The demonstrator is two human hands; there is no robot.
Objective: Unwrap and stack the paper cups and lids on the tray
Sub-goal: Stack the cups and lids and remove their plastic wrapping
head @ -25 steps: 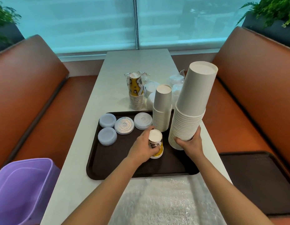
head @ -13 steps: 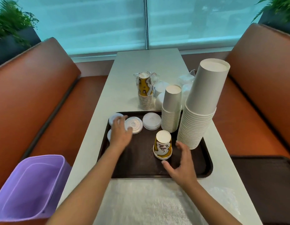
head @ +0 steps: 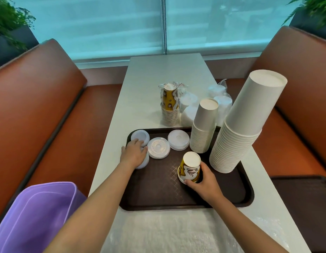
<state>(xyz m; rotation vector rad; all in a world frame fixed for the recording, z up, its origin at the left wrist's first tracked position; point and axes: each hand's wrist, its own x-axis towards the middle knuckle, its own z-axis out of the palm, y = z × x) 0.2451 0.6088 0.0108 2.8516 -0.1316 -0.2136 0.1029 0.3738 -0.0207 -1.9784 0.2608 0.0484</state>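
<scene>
On the brown tray [head: 158, 196], right-hand fingers [head: 206, 172] grip an upturned yellow printed cup [head: 190, 168]; left-hand fingers [head: 140, 145] rest flat on lids [head: 143, 161].

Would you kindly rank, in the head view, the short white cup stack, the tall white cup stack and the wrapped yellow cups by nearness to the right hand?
From the right hand:
1. Short white cup stack, just beyond it on the tray.
2. Tall white cup stack, at the tray's right edge; close to the first.
3. Wrapped yellow cups, on the table past the tray.
</scene>
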